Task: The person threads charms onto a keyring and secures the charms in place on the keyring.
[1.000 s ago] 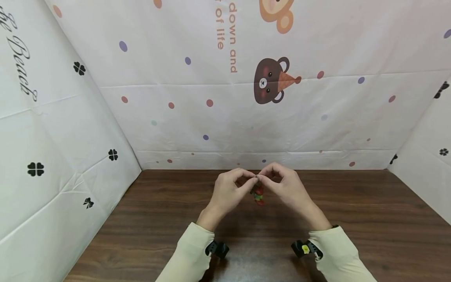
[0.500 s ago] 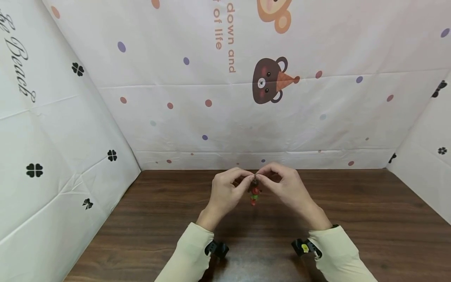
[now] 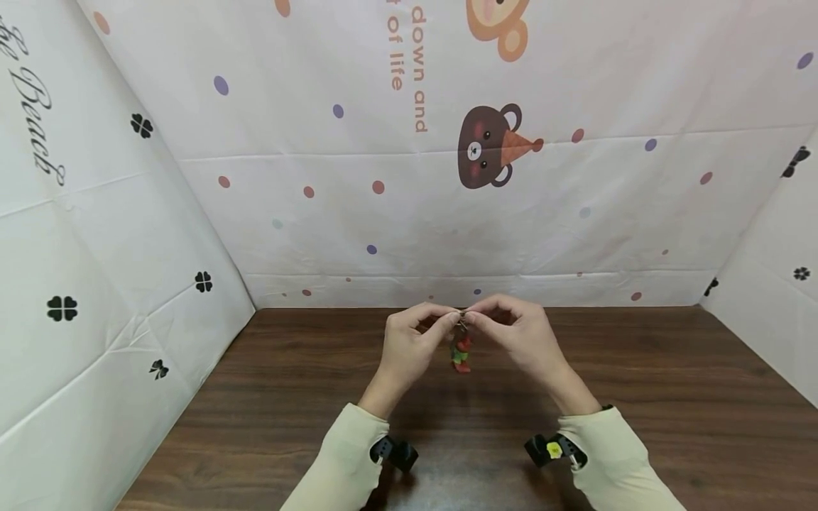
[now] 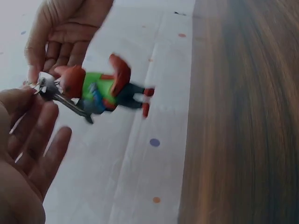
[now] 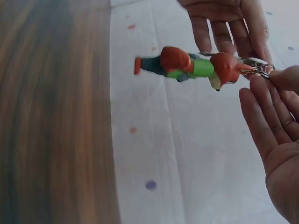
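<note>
A keychain with a small orange-red animal figure (image 3: 461, 353) hangs above the table, held up between both hands. The figure has a green top, dark trousers, red feet and a bushy tail, seen close in the left wrist view (image 4: 100, 88). My left hand (image 3: 409, 348) pinches the metal clasp and ring (image 5: 262, 70) at the top between thumb and index finger. From the other side my right hand (image 3: 527, 348) pinches the same metal part. Fingertips cover part of the ring. A dark metal strap (image 4: 70, 103) hangs beside the figure.
Below the hands lies a dark brown wooden table (image 3: 307, 411). A white cloth with dots and printed bears (image 3: 383, 220) rises behind it, and white sheets with clover prints (image 3: 96, 248) stand at the sides. Each wrist carries a small black camera (image 3: 401, 454).
The dangling figure has swung and turned between the hands. Both hands stay nearly in place, with small fingertip shifts at the clasp, which shows a little more now.
</note>
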Tool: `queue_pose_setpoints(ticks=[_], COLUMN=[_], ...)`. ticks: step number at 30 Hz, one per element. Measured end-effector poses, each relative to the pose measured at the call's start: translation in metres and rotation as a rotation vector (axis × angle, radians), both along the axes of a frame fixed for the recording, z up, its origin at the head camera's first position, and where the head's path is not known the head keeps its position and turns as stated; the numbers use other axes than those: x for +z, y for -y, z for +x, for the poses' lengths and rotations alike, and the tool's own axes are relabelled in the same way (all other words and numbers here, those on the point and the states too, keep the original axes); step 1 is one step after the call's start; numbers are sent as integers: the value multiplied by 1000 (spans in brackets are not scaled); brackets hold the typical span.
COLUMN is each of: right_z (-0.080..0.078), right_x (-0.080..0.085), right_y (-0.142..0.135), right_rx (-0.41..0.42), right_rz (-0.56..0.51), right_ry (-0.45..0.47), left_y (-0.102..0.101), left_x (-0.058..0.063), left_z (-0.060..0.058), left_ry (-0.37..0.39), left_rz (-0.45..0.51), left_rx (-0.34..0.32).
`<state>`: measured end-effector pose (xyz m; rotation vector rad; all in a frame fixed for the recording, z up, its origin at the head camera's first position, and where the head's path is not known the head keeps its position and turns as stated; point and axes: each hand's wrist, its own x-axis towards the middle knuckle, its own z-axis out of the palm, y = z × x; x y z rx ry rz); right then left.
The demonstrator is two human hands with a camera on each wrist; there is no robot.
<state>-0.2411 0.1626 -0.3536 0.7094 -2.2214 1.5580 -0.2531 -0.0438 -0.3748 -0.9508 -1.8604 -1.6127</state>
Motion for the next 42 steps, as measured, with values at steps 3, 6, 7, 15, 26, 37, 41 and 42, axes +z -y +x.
queue_pose_setpoints(ticks=[3,6,7,15,26,37,41,42], right_z=[1,2,2,2,1,3,2,3], right_x=[2,4,5,5,4,6,5,5], right_y=[-2,-4,-4,-2,-2,-5,-3,-3], right_rx=[-29,-44,-41,-46,-60,-44,-38,-35], right_rz=[75,174,199,193,89,234,147,123], right_ry=[-36,-101,-120,-129,-73,-157,-81,-64], left_y=[0,0,0,3,-1,1,0,0], left_x=[1,3,4,3,3,2,2,2], left_z=[-1,-1,-2,-1,3,2,3,3], left_ry=[-27,-98,-117,-65,233,80,91,104], left_rz=[-78,-193,-221,-192,45,-165,-113,-91], left_rx=[69,168,189,141,-40,92,90,80])
